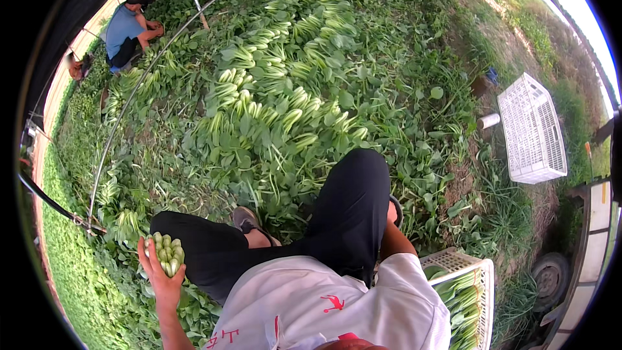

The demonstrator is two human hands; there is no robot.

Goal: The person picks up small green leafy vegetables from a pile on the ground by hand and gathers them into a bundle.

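My left hand (160,270) is closed around a bunch of bok choy (167,253), its pale stem ends facing up, beside my left knee. More bok choy heads (128,223) lie on the ground just beyond that hand. My right hand (391,213) is mostly hidden behind my right knee. A dark curved edge (398,209) shows beside it, and I cannot tell what that is or whether the fingers hold anything. Before me, rows of cut bok choy (272,73) lie on the leafy ground, white stems mostly toward the left.
A white plastic crate (464,260) packed with bok choy stands at my right side. Another white crate (532,131) stands farther right, near a wheeled vehicle (551,282). A bent hoop pole (146,73) arches along the left. A person in blue (121,31) crouches at upper left, with others nearby.
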